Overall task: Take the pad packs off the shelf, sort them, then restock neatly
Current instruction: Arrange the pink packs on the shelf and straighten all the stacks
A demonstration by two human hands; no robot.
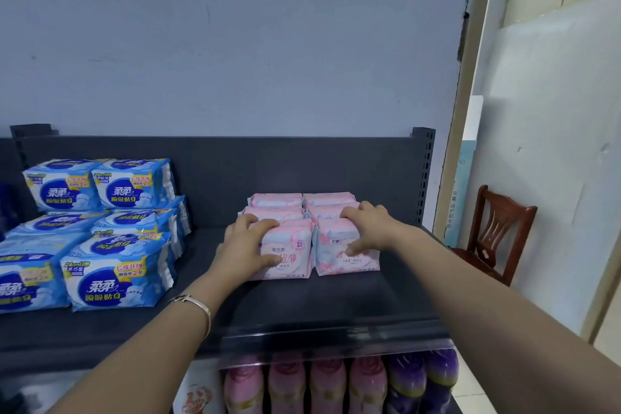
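- Six pink pad packs (331, 210) are in view, in two files of three side by side, on the right half of the dark shelf (302, 299), towards its back panel.
- Each pack stands upright on its bottom edge with its printed face towards the shelf front. The broad faces run across the shelf and the files run front to back, pack against pack.
- The front-left pack (289, 252) and the front-right pack (342, 259) stand just beside each other with a narrow seam between them.
- Both hands are grasping. The left hand (247, 242) grips the front-left pack, fingers curled over its top edge and thumb pressed on its printed face.
- The right hand (368, 228) grips the front-right pack the same way, fingers over the top and thumb on the front.
- A thin bracelet (198, 304) sits on the left wrist.
- The blue pad packs (114, 272) are stacked at the left end of the shelf, well apart from the pink ones. At least six show, two wide and up to two high, faces forward; the frame edge cuts off the leftmost ones.
- On the tier below stand six bottles: four pink bottles (327, 386) and two purple bottles (406, 383).
- One wooden chair (497, 232) stands to the right of the shelf unit.
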